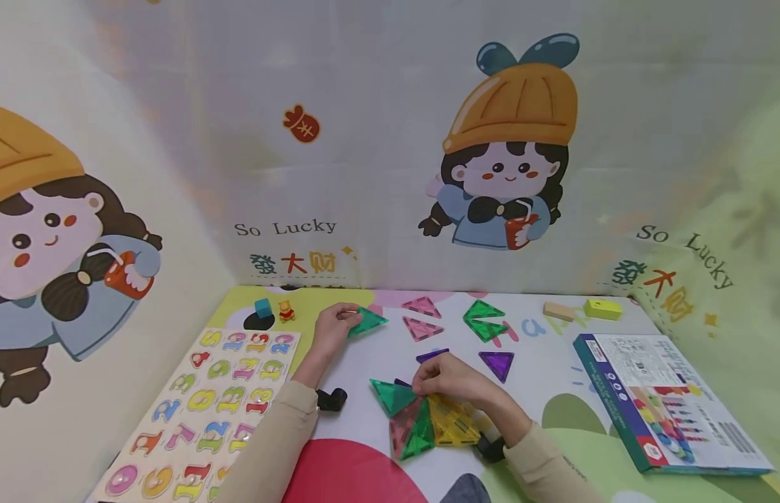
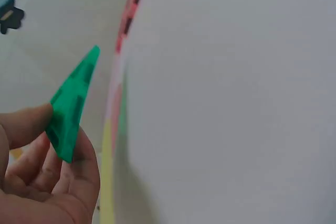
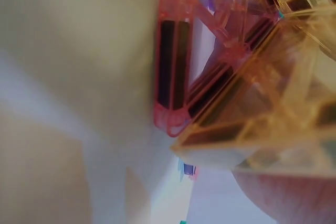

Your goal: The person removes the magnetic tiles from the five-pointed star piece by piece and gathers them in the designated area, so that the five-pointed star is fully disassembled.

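Observation:
My left hand (image 1: 333,332) pinches a translucent green triangular magnetic tile (image 1: 370,321) between thumb and fingers; the left wrist view shows this tile (image 2: 72,108) raised on its edge. At the front middle, my right hand (image 1: 456,379) grips the upper part of a fan of joined triangular tiles. A green tile (image 1: 390,397), a red tile (image 1: 399,425), another green tile (image 1: 421,434) and yellow tiles (image 1: 451,426) make up that fan. Close to the right wrist camera are its red edge (image 3: 173,66) and a yellow tile (image 3: 262,114), with skin behind. The curled fingers hide some of the fan.
Beyond the hands lie pink triangles (image 1: 421,328), green triangles (image 1: 487,330) and a purple triangle (image 1: 497,365). A number board (image 1: 229,374) occupies the left side, a flat box (image 1: 673,405) the right. Small blocks (image 1: 602,309) and a bear figurine (image 1: 286,311) stand near the back.

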`<state>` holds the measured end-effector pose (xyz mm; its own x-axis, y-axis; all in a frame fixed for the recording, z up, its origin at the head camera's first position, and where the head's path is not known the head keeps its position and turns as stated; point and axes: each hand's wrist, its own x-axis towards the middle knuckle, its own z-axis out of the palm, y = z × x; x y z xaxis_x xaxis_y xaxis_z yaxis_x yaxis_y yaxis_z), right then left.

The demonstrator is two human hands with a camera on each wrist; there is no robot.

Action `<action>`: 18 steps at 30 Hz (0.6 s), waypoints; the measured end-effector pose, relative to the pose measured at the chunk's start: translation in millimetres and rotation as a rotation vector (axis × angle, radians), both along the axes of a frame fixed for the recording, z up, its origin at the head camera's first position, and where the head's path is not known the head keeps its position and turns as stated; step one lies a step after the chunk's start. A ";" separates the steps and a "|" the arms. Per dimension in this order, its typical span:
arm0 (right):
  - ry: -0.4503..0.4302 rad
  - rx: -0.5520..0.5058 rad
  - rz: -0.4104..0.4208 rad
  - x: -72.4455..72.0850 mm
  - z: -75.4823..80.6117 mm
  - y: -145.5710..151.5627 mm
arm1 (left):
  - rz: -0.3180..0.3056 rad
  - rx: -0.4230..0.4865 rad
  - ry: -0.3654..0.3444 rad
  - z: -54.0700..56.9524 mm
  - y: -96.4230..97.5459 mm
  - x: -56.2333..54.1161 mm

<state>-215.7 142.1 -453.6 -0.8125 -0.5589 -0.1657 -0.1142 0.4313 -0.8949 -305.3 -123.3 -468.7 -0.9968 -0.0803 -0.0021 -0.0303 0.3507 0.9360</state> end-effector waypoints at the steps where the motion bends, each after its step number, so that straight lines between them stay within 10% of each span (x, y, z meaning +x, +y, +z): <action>1: 0.002 -0.001 0.000 0.6 0.1 -0.3 | 0.009 -0.012 0.004 -0.6 -0.1 -4.3; 9: 0.022 0.012 -0.004 2.2 -0.4 -1.3 | 0.029 -0.122 0.028 -5.2 2.6 -26.4; 18: 0.027 0.034 -0.013 3.0 0.7 -2.5 | -0.044 -0.211 -0.002 -1.5 3.1 1.5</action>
